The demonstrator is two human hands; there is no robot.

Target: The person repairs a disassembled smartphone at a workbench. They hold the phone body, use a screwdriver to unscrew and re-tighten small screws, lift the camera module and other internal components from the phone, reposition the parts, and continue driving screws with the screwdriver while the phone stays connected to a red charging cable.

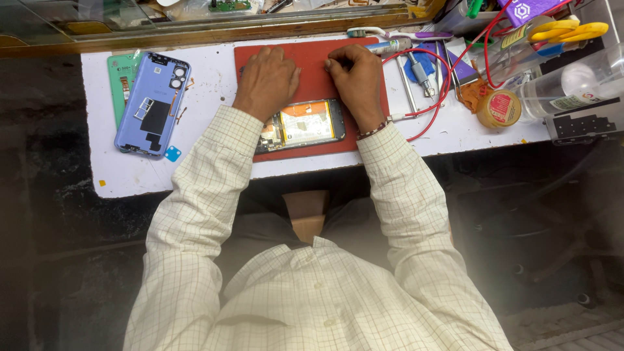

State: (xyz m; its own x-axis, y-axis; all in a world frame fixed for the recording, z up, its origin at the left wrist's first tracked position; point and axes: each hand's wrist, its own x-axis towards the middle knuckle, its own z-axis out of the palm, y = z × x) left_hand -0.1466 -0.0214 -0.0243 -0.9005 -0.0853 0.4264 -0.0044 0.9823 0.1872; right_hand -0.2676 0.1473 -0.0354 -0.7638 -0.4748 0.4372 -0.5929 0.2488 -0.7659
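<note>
Both hands sit on the red mat (312, 151): left hand (266, 81) flat and empty, right hand (357, 81) pinched shut on something tiny, opened phone (302, 125) near the mat's front edge.

A round tin (498, 108) with a red label sits right of the red mat. Beside it lies a clear plastic bottle (572, 84) with a white label at its base. A purple box (528, 11) with a white emblem stands at the top right corner.
</note>
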